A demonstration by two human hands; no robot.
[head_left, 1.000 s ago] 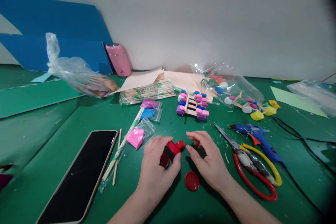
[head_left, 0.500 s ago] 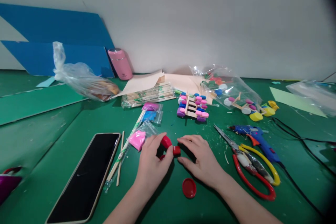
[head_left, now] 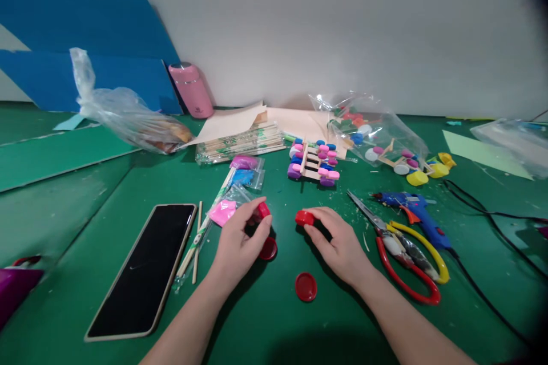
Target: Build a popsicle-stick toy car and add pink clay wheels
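Note:
Between the thumb and fingers of my left hand (head_left: pixel 242 239) is a small red piece (head_left: pixel 263 210). My right hand (head_left: pixel 336 239) pinches another red piece (head_left: pixel 304 218), a short distance to the right of the first. Just below my left fingertips a round red cap (head_left: pixel 268 248) lies on the green table. A second red cap (head_left: pixel 305 287) rests nearer the front, between my forearms, with its hollow side up. Beside my left hand sits a pink clay packet (head_left: pixel 223 212).
A phone (head_left: pixel 143 271) and wooden sticks (head_left: pixel 197 245) lie left. Scissors (head_left: pixel 409 262) and a blue glue gun (head_left: pixel 413 211) with its cable are right. Behind stand small wheeled models (head_left: pixel 314 164), bagged sticks (head_left: pixel 242 142) and a pink bottle (head_left: pixel 192 91).
My hands have moved apart. The red piece that was between them is now in my right hand, and the cap under my left hand shows more fully. The view has shifted slightly.

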